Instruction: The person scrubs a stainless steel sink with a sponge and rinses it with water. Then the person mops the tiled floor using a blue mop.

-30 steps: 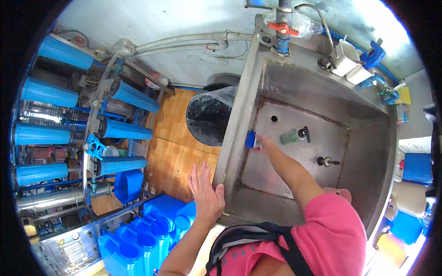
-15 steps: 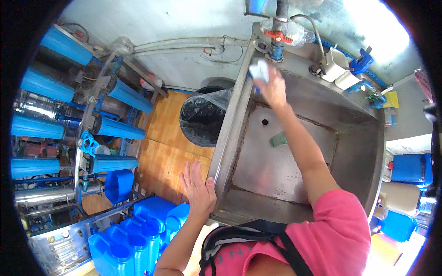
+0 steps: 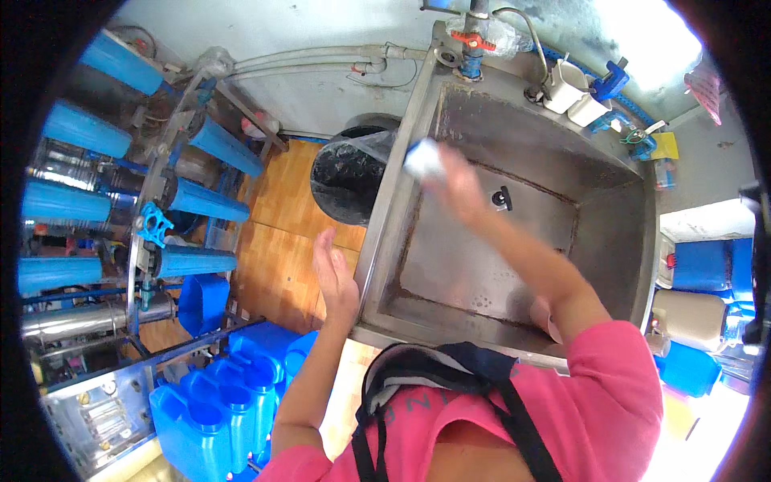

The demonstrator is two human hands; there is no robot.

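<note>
Since the earlier frame, the right hand (image 3: 458, 186) has moved down along the left wall of the metal sink (image 3: 458, 277). Blurred, it is curled around a white-and-blue block (image 3: 425, 160), near the upper centre of the frame. The left hand (image 3: 337, 279), open and holding nothing, is beside the sink's left edge. A bag-lined black bin (image 3: 345, 178) stands left of the sink; blue jugs (image 3: 195, 438) fill the lower left.
</note>
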